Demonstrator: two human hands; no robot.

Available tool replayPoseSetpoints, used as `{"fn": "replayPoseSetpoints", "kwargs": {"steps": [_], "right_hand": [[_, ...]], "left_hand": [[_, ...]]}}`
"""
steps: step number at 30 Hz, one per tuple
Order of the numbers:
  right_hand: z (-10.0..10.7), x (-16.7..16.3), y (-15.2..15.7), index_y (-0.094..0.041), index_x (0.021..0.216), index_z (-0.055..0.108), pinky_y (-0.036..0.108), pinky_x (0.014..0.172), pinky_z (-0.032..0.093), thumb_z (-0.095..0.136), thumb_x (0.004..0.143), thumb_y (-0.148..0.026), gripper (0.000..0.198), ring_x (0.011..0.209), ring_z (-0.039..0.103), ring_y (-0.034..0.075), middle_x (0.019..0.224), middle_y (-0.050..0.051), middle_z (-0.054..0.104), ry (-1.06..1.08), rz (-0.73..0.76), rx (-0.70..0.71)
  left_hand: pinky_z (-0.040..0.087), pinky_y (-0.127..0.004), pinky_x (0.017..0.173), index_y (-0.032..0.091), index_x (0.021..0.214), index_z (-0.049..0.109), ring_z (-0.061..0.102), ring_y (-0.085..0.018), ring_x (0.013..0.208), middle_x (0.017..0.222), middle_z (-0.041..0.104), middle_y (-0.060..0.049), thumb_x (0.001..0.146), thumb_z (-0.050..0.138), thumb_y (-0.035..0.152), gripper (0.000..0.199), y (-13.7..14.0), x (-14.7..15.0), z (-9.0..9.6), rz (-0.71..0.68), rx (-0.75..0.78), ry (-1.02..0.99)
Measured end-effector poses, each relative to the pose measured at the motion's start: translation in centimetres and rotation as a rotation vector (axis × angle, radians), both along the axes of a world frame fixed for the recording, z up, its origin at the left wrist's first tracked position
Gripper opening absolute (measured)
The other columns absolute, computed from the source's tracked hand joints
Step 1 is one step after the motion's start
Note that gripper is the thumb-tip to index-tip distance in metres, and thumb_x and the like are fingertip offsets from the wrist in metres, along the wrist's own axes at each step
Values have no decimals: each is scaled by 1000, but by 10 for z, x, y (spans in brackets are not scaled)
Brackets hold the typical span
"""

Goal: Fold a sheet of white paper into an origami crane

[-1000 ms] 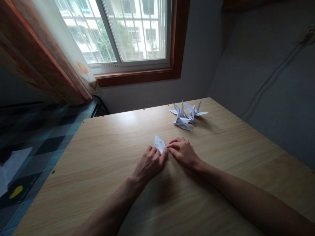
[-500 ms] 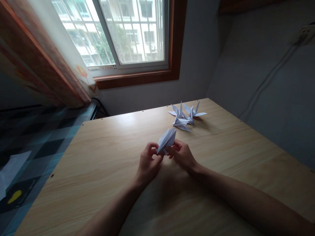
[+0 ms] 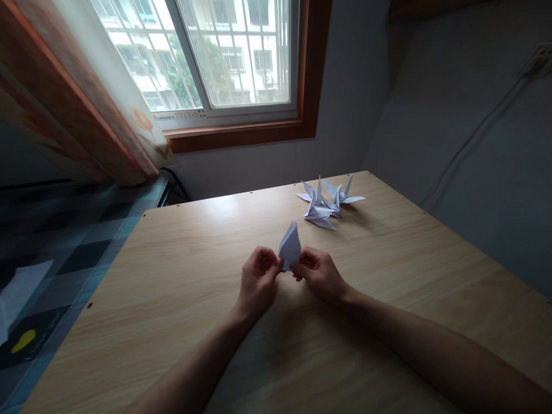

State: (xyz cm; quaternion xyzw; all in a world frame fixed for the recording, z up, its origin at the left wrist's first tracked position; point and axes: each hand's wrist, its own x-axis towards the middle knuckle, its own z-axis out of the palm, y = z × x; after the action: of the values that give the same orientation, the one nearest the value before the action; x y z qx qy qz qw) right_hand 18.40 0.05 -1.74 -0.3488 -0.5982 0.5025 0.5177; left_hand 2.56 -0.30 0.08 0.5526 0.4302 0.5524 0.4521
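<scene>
Head view, looking down over a pale wood-grain desk [image 3: 172, 299], shows two bare forearms reaching in from the near edge and meeting a little beyond the middle of the desk. The left hand [image 3: 257, 282] and the right hand [image 3: 319, 275] sit close together, raised just off the desk, with a folded white paper piece [image 3: 290, 245] held between them. Each hand has its grip closed on the lower end of that paper, fingertips and thumb pinching it from either side, so the paper stands up from the fingers with its pointed end tilted up and away towards the window. The paper is clear of the desk, carried only by the two hands. Farther back and a little to the right, well apart from the hands, a small cluster of finished white paper cranes [image 3: 328, 204] rests on the desk, wings and tails sticking out in several directions and the pieces touching one another. Beyond the far edge of the desk is a wood-framed window [image 3: 241, 63] with daylight and a building outside, and a patterned curtain [image 3: 86, 92] hangs at its left. On the left, beside the desk, lies a dark checked cloth [image 3: 64, 236], and a white cable [image 3: 474, 138] runs down the grey wall at the right.
</scene>
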Motion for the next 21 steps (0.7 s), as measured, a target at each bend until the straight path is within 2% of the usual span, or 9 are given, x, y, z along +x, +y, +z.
{"fn": "replayPoseSetpoints", "kwargs": {"steps": [3, 5, 8, 11, 14, 18, 21], "right_hand": [[2, 1, -3, -19, 69, 54, 24, 46, 42, 68, 85, -43, 32, 51, 52, 17, 60, 0, 55, -110, -164, 82], [4, 2, -6, -19, 68, 53, 24, 46, 40, 67, 85, -39, 30, 51, 51, 16, 59, -2, 52, -173, -230, 168], [5, 1, -8, -19, 75, 58, 23, 49, 44, 68, 85, -37, 23, 58, 55, 17, 69, 0, 56, -194, -185, 252], [5, 1, -7, -18, 85, 62, 23, 51, 50, 71, 87, -40, 24, 69, 60, 18, 94, 6, 58, -163, -130, 283], [5, 1, -6, -18, 91, 64, 25, 55, 53, 74, 87, -46, 30, 77, 62, 19, 116, 9, 54, -121, -89, 272], [3, 3, -2, -19, 88, 62, 26, 59, 51, 78, 86, -48, 33, 80, 62, 21, 102, 6, 61, -35, -8, 205], [0, 7, 0, -19, 91, 64, 28, 62, 50, 80, 84, -48, 33, 81, 61, 23, 93, 4, 62, -25, -13, 202]], "left_hand": [[49, -24, 61, 17, 87, 58, 61, -13, 67, 72, 63, 0, 81, 66, 31, 17, -3, 2, -3, 6, 13, 131], [49, -24, 61, 17, 94, 61, 63, -15, 73, 82, 67, -4, 82, 65, 34, 21, -5, 2, -5, -23, 17, 226], [52, -27, 65, 16, 96, 61, 66, -18, 79, 91, 69, -7, 79, 69, 36, 28, -6, 1, -7, -76, -1, 240], [54, -29, 69, 16, 98, 59, 68, -20, 82, 92, 71, -8, 78, 71, 36, 31, -5, 0, -9, -153, -54, 136], [55, -30, 72, 15, 96, 60, 69, -20, 84, 94, 72, -8, 80, 71, 35, 28, -5, 1, -9, -207, -84, 29], [54, -28, 71, 15, 91, 63, 69, -18, 79, 85, 72, -4, 76, 75, 33, 26, -5, 0, -3, -215, -142, -53], [52, -26, 67, 15, 86, 66, 67, -16, 71, 77, 71, -2, 75, 75, 33, 23, -3, -1, 2, -187, -149, -63]]}}
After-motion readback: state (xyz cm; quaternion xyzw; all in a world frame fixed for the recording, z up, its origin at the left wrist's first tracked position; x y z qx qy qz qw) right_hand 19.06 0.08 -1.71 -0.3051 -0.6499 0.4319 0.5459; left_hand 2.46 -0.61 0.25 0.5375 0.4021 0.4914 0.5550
